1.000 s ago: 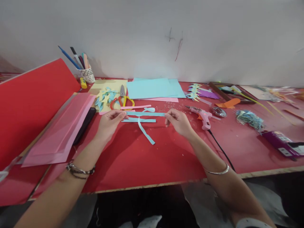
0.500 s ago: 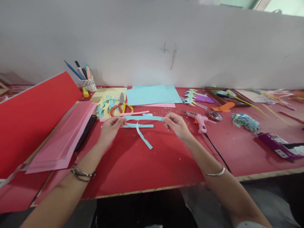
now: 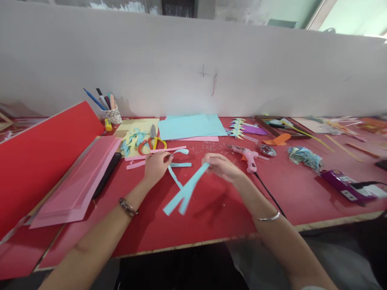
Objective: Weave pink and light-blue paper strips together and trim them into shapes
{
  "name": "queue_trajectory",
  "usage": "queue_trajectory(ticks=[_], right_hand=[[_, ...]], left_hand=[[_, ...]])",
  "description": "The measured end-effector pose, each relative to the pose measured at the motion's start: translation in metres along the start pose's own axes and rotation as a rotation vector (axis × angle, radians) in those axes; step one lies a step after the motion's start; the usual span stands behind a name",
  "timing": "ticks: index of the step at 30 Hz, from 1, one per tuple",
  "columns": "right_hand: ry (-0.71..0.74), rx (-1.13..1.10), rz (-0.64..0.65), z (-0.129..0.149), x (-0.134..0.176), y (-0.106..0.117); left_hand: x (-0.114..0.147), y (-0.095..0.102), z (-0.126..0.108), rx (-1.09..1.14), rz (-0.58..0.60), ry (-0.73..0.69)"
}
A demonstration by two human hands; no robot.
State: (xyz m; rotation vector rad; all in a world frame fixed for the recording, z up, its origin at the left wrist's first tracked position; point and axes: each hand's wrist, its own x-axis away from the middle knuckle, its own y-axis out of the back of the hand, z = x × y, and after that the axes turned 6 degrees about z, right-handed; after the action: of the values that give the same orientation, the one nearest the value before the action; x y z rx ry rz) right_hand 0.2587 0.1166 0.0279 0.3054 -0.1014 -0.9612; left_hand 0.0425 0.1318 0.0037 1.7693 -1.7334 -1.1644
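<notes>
My right hand (image 3: 222,166) pinches light blue paper strips (image 3: 189,190), which hang down to the left and spread apart at their lower ends. Thumb and fingers of my left hand (image 3: 156,167) close at one end of a curled light blue paper strip (image 3: 180,152) low over the table. Another light blue strip (image 3: 183,164) lies flat beside that hand, and a narrow one (image 3: 174,177) runs down behind the held strips. Pink paper strips (image 3: 136,165) lie partly behind my left hand. Scissors with red and yellow handles (image 3: 153,141) rest just beyond.
Blue sheets (image 3: 187,127) lie at the back of the red table (image 3: 145,229). A pink glue gun (image 3: 249,157) with a black cord is on the right, near a fringed paper piece (image 3: 305,158) and purple device (image 3: 347,185). Pink sheets (image 3: 75,181) lie left.
The blue strip stretched between both hands now hangs from my right hand together with another. My left hand has let go of it and moved right to the curled strip.
</notes>
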Motion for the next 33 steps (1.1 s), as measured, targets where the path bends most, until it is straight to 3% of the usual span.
queue_trajectory(ticks=[2, 5, 7, 10, 13, 18, 24, 33], right_hand=[[-0.052, 0.089, -0.025, -0.007, -0.004, -0.003], [-0.053, 0.269, -0.269, -0.010, -0.007, -0.009], [0.024, 0.337, -0.370, -0.007, -0.008, -0.014], [0.171, 0.210, -0.216, 0.002, -0.006, -0.021], [0.215, 0.022, -0.054, 0.008, -0.005, -0.026], [0.172, -0.212, -0.013, 0.007, -0.003, -0.032], [0.127, -0.316, 0.074, 0.013, -0.001, -0.042], [0.068, -0.435, 0.225, 0.013, 0.000, -0.049]], left_hand=[[-0.002, 0.005, -0.001, 0.040, 0.002, -0.031], [-0.003, 0.014, -0.008, 0.103, -0.017, -0.072], [-0.002, 0.021, -0.017, 0.136, -0.037, -0.104], [0.001, 0.029, -0.031, 0.154, -0.078, -0.257], [0.004, 0.033, -0.043, 0.188, -0.056, -0.323], [0.009, 0.029, -0.051, 0.487, 0.058, -0.175], [0.010, 0.015, -0.052, 0.965, 0.118, -0.023], [0.018, 0.009, -0.056, 0.938, 0.133, 0.120]])
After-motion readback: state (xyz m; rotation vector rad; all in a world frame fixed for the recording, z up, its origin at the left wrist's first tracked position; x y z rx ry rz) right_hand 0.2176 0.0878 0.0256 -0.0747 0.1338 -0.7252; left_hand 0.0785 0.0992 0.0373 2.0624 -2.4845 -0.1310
